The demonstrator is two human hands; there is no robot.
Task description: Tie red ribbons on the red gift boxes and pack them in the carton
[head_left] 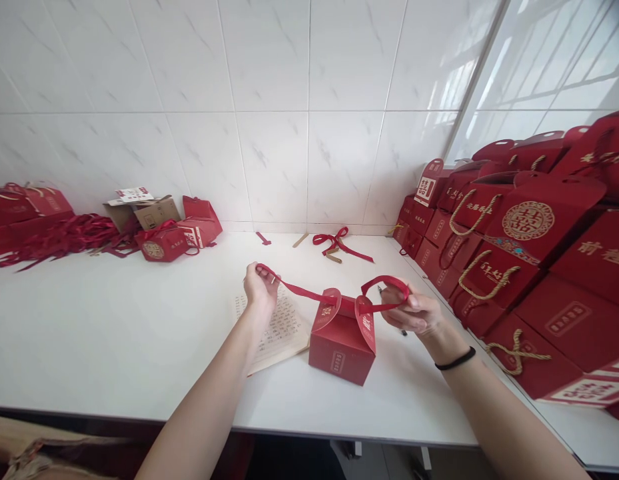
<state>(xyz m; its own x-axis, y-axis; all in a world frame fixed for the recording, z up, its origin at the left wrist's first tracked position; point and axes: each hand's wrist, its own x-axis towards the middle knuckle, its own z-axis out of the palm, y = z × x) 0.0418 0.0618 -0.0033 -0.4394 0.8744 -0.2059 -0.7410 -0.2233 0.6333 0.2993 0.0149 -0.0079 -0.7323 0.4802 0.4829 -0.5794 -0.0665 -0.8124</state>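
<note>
Here, flat red cloth ribbon (302, 291): pinched by left hand (260, 288), right hand (414, 308).
Squat red card box (339, 343): uneven tugging could tip it.

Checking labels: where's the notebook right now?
In the head view, the notebook lies on the table just left of centre, partly hidden by the left hand and forearm, left of the box threaded with ribbon.
</note>
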